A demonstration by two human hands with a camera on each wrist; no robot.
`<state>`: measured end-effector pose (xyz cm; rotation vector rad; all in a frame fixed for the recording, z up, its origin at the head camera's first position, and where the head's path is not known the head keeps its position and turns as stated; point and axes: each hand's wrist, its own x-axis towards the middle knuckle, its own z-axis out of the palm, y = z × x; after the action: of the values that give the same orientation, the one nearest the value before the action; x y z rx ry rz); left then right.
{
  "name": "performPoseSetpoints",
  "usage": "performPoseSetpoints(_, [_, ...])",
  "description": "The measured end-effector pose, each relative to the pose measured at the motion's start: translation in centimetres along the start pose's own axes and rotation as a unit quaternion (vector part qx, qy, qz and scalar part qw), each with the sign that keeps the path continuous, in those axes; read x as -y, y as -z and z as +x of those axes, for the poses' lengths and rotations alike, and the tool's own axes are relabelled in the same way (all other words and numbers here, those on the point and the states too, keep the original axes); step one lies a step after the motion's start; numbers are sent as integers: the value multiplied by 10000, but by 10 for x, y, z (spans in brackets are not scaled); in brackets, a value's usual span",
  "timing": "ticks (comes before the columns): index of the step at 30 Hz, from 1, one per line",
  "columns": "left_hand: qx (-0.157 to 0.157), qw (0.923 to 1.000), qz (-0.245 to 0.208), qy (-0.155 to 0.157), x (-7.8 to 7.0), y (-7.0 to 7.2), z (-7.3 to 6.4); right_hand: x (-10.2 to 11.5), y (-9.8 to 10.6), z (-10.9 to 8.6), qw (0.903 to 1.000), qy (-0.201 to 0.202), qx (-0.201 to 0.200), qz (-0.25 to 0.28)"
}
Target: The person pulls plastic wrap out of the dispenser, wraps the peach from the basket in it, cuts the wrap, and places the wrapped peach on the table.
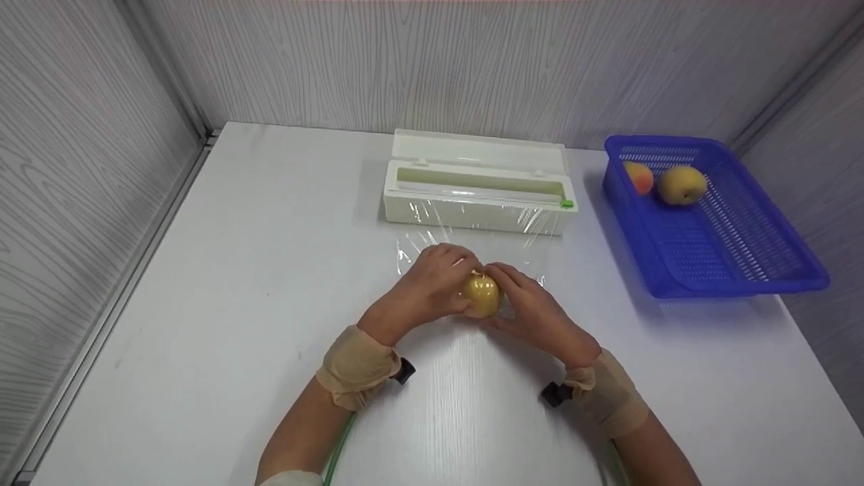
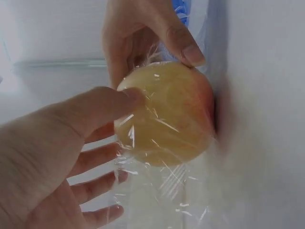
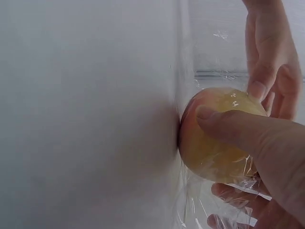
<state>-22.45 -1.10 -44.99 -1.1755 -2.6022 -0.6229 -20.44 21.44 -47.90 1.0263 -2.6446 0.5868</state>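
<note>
A yellow apple [image 1: 482, 295] with a red blush rests on the table between both hands, with clear plastic wrap [image 2: 157, 191] lying over it in shiny creases. My left hand [image 1: 432, 283] holds the apple from the left, its thumb [image 2: 102, 107] pressed on the film-covered skin and the other fingers spread behind it. From the right, my right hand [image 1: 536, 314] grips the same apple, thumb [image 3: 233, 126] across its side. Film also stretches from the hands to a white wrap dispenser box [image 1: 472, 214], whose lid stands open. The fingertips behind the apple are partly hidden.
A blue plastic basket [image 1: 736, 287] sits at the right, holding a yellow fruit [image 1: 682, 185] and a red-and-yellow fruit [image 1: 638, 177]. The dispenser carries a green slider [image 1: 567, 203] at its right end. Pale wood-grain panels [image 1: 378, 67] border the white table [image 1: 270, 223].
</note>
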Motion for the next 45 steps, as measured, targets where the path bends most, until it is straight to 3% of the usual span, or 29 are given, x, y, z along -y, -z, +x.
performPoseSetpoints(3, [-149, 9987, 452, -202, -8, 0, 1, -4, 2, 1, 9999, -38, 12, 101])
performPoseSetpoints(6, [-226, 9974, 651, -191, -11, -4, 1, -7, 4, 3, 9996, 37, -41, 274])
performPoseSetpoints(10, [-235, 9979, 609, 0, -7, -11, -1, -8, 4, 5, 9989, 97, -15, 468])
performPoseSetpoints(17, [35, 9976, 546, 421, -1, -23, -2, -8, 2, 7, 9970, -242, 166, 713])
performPoseSetpoints(27, [109, 9970, 707, 283, -6, -20, -6, -7, 1, 3, 9975, -247, 152, 637])
performPoseSetpoints(36, [-354, 9900, 1322, 350, -9, -30, -1, -10, -2, 2, 9984, -63, -66, 567])
performPoseSetpoints(45, [-365, 9831, 1742, 419, -11, -37, -2, -9, -2, 0, 9983, -95, -56, 564])
